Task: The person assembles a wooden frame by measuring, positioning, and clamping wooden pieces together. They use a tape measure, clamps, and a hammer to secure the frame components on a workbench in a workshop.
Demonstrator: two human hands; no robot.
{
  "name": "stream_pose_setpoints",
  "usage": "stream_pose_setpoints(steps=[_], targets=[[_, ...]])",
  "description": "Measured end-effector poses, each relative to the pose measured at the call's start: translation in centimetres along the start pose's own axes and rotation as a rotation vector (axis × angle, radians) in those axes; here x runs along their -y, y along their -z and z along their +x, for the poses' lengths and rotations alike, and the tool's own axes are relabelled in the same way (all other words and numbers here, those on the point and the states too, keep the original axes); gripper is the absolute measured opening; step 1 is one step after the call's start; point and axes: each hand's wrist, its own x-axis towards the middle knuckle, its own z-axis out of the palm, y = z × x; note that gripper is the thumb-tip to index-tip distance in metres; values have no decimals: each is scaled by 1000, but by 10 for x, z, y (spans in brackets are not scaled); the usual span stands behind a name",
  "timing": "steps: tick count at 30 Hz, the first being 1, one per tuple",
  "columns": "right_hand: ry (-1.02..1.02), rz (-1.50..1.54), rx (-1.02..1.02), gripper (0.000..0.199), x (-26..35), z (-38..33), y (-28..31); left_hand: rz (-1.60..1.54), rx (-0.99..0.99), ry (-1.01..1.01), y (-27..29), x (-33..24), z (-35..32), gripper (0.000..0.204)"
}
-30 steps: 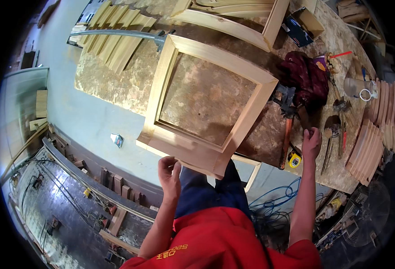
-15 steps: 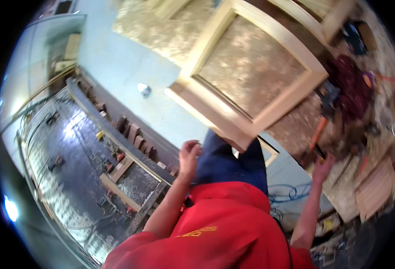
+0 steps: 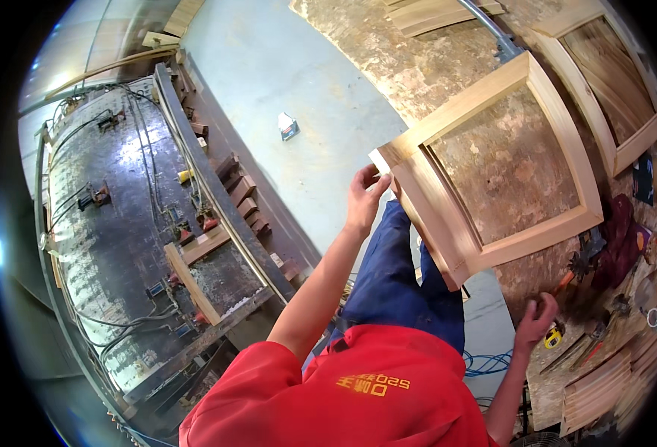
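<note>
Pale wood frame under both my hands at the bench edge.

From the head view I see the square wooden frame (image 3: 492, 167) lying flat on the chipboard workbench (image 3: 410, 67), its near corner hanging over the bench edge above my blue trousers. My left hand (image 3: 363, 195) grips that overhanging left corner, fingers curled round the rail. My right hand (image 3: 535, 322) rests at the bench edge just below the frame's lower corner; I cannot tell whether its fingers are spread or closed on anything. A yellow tape measure (image 3: 553, 337) sits just beside it. A second frame (image 3: 611, 82) lies farther up the bench. A dark metal table (image 3: 119, 223) with clamps stands to my left.
</note>
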Motion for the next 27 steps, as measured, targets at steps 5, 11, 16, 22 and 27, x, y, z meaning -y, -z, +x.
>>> stream_pose_setpoints(steps=[5,11,16,22,27], targets=[[67,204,181,32,146,7,-63,-143,-45,151,-16,-11,19,44],[146,197,240,55,271,69,-139,-337,-9,321,-8,-19,29,45],[100,14,347,97,308,92,-178,-471,162,425,7,-8,58,66],[104,-225,331,104,321,95,-210,-472,416,403,10,6,86,70],[118,-211,333,101,318,97,-218,-333,350,415,8,2,82,66]])
